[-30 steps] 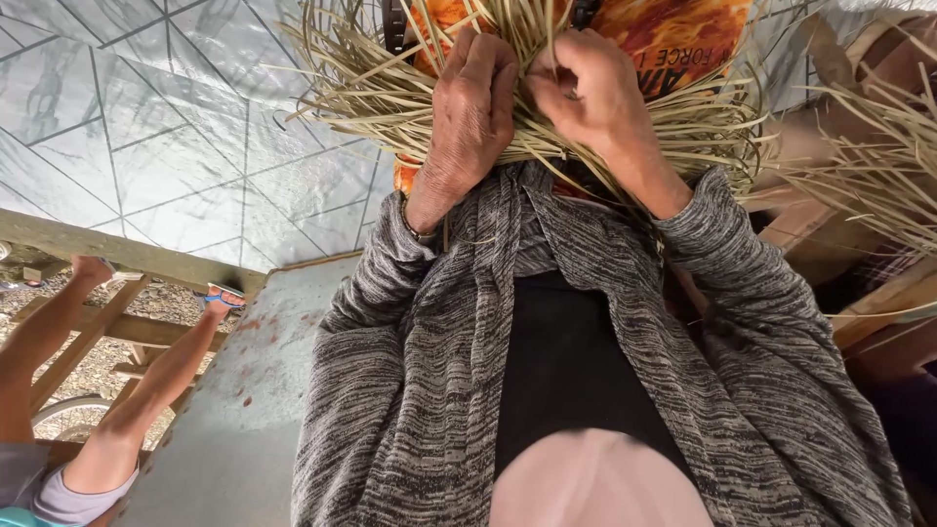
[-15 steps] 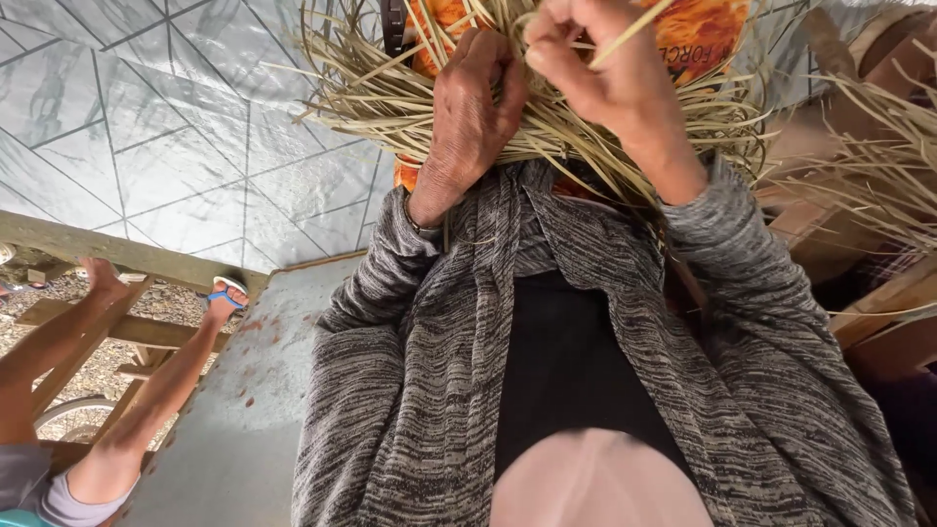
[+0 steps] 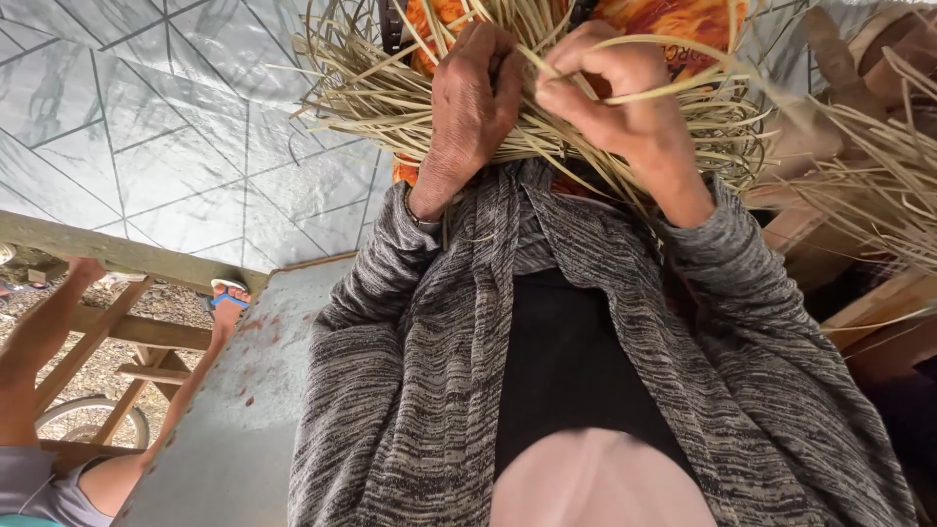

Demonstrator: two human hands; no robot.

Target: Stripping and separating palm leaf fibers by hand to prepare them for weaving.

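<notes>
Pinching a single pale strip [image 3: 673,88] between thumb and fingertips, my right hand [image 3: 605,93] is curling closed over the far middle of the view, and the strip is arching out to the right from that pinch. My left hand [image 3: 470,98] is pressing down just beside it, fingers bent and closed onto the bundle of straw strips [image 3: 371,93], knuckles toward me. Both hands are nearly touching each other over the middle of the bundle. The bundle is lying across my lap at the far edge of the view, its loose ends fanning out to the left and right, on top of an orange printed cloth [image 3: 683,24]. My grey knitted cardigan [image 3: 420,371] is filling the near part of the view. More loose strips [image 3: 878,166] are lying on the right, well apart from my hands. On the near left, another person's legs [image 3: 59,322] are resting by a wooden frame [image 3: 117,327], beside a grey metal surface [image 3: 234,410] and the pale tiled floor [image 3: 146,127].
</notes>
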